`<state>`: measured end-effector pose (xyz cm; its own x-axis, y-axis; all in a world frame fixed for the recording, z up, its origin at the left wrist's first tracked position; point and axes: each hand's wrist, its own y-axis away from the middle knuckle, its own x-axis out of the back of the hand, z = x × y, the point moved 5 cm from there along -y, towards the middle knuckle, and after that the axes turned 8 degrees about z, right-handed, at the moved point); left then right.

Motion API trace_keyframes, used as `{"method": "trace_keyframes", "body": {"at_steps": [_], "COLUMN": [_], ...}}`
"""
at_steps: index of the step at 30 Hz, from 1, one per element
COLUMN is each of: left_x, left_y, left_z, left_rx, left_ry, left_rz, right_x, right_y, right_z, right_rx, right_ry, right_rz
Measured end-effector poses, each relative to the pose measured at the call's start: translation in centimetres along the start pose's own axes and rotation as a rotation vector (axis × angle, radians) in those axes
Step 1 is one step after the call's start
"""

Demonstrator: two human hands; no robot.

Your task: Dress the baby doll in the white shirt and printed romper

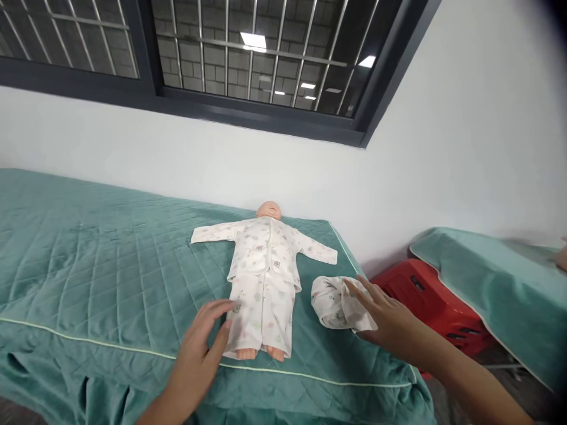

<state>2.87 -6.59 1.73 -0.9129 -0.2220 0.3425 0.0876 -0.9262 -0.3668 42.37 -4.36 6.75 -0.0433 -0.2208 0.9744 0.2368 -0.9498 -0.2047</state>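
A baby doll [269, 210] lies on its back on the green quilted cover, its head towards the wall. It wears a white printed long-sleeved top [266, 245] with both sleeves spread and matching trousers [262, 310]; its bare feet show at the hems. My left hand [201, 342] is open at the trousers' left edge, thumb and fingers apart. To the right of the doll sits a bundled white printed cloth [334, 304]. My right hand [383, 313] grips its right side, fingers over the top, thumb partly hidden.
The green bed cover [124, 260] has pale piping along its front edge. Red plastic stools [425, 295] stand to the right, beside another green-covered surface [500, 271]. Part of a person's hand [561, 258] shows at the far right. A barred window [266, 59] is set in the white wall.
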Motion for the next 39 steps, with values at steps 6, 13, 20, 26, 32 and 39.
{"method": "trace_keyframes", "body": {"at_steps": [6, 13, 20, 26, 32, 39], "left_x": [-2.8, -11.3, -13.3, -13.1, -13.2, -13.2], "left_y": [-8.7, -23.6, -25.8, -25.7, -25.8, -25.7], "left_z": [1.8, 2.2, -0.8, -0.9, -1.0, -0.9], "left_rx": [-0.164, -0.304, -0.316, -0.266, -0.2, -0.238], "left_ry": [-0.007, -0.104, -0.178, -0.219, -0.238, -0.25], "left_rz": [0.126, -0.044, -0.09, -0.1, -0.06, -0.039], "right_x": [5.1, -0.9, -5.8, -5.3, -5.0, -5.2], "right_y": [-6.8, -22.1, -25.9, -25.0, -24.9, -24.9], "right_z": [-7.3, -11.1, -11.1, -11.3, -11.5, -11.3], "right_rx": [-0.018, -0.138, -0.214, -0.369, -0.322, -0.288], "right_ry": [-0.19, -0.829, -1.09, -1.127, -1.092, -1.073], "right_rz": [0.082, 0.433, 0.429, 0.374, 0.373, 0.387]}}
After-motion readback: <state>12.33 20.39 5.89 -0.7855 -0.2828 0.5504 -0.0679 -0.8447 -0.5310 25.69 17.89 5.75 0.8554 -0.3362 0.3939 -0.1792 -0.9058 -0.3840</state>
